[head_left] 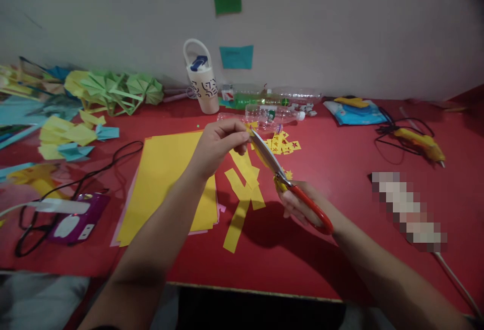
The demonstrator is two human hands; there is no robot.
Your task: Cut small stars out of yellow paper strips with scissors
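Note:
My right hand (297, 201) is wrapped round the red handles of a pair of scissors (268, 153). The blades point up and left to the fingertips of my left hand (223, 143), which are pinched on a strip of yellow paper (259, 152) running along the blades. Whether the blades are cutting into it cannot be made out. Below, several yellow paper strips (242, 188) lie crossed on the red table. Small yellow squares with star-shaped holes (282, 143) lie behind the scissors. A stack of yellow sheets (162, 183) is beneath my left forearm.
A white tumbler (204, 88) and clear plastic bottles (270, 115) stand or lie along the wall. To the right are a blue packet (353, 113), a yellow glue gun (419, 143) and a blurred-out object (408, 209). Left are folded paper shapes (113, 90) and a purple power strip (79, 219).

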